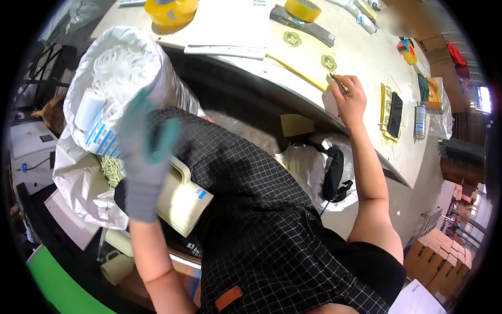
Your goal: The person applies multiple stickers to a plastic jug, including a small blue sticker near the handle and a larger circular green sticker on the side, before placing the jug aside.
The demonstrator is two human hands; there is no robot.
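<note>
My left hand (146,152), in a grey and green glove, is smeared by motion. It is beside a white sack (172,78) and above a cream pitcher (183,204) with a handle and a small blue-white label. The pitcher lies tilted against my lap, and the frame does not show whether the glove touches it. My bare right hand (350,98) is over the table's near edge, thumb and fingers pinched on a small dark tip too small to name. Close to those fingertips lies a yellow sheet (306,57) with dark flower-shaped emblems.
White rings (121,70) fill the sack beside a label roll (99,128). Tape rolls (171,14), white papers (227,29), a phone (395,115) and a spray can (420,121) are on the table (366,57). More cream pitchers (117,268) lie lower left. Cartons (436,261) stand lower right.
</note>
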